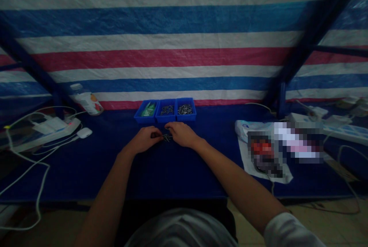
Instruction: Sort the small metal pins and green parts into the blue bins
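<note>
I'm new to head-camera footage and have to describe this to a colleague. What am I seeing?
There is no machine here, only a person's bare left hand and right hand. The picture comes from a camera on their head, looking forward and down. On the blue table are three blue trays: one with green contents, two with small metal pieces. A bottle and power strip are at left. Between the hands is a small metal cluster; I can't tell whether it is held or lying there.
</note>
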`<state>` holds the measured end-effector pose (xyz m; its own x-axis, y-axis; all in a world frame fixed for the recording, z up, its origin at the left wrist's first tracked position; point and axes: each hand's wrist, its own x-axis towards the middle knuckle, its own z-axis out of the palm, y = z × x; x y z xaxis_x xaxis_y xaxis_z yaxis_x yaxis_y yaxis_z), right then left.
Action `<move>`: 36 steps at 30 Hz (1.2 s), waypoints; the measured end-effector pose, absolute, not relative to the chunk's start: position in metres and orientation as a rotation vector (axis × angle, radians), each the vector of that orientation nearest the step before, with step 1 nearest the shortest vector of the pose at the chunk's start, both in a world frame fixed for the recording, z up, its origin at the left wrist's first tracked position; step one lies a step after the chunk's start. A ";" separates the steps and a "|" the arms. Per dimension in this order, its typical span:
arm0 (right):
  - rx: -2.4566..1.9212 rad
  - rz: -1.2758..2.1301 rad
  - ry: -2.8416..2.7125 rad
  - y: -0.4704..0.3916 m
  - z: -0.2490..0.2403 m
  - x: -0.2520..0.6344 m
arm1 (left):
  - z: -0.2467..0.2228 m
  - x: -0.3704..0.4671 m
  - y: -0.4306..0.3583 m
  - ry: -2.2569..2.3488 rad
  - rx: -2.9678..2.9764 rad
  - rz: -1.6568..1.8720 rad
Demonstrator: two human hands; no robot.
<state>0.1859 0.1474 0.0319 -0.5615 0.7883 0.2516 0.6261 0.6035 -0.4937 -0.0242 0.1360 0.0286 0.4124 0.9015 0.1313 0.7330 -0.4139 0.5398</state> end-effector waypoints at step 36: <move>-1.029 1.382 -1.427 0.166 0.035 0.185 | 0.027 -0.023 0.138 1.422 2.298 0.558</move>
<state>0.1851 0.1655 0.0352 -0.2762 0.9602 0.0414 -0.0106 0.0400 -0.9991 -0.0231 0.1376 0.0267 0.4092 0.9027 0.1329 0.7519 -0.4161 0.5115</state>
